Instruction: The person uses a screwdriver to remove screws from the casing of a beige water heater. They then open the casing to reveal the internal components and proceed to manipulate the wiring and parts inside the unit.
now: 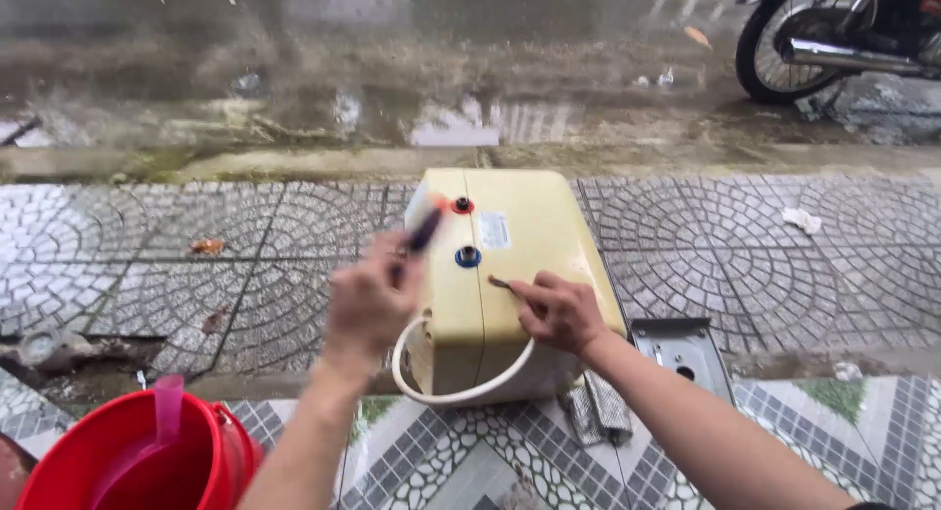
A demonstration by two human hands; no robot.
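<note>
Left hand (371, 299) clamped on a blurred dark-handled tool (423, 231), right hand (559, 312) pinched on a small screw-like piece (500, 284) atop the cream water heater (510, 265); casing best kept steadied.

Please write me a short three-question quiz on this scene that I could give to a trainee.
1. True or false: the right hand rests on the cream-yellow box-shaped water heater.
2. What does the left hand hold? A) a dark-handled tool B) a cloth C) nothing
3. Which colour ring marks the port nearer the person, the red-ringed port or the blue-ringed port?

Key: 1 true; 2 A; 3 blue.
</note>
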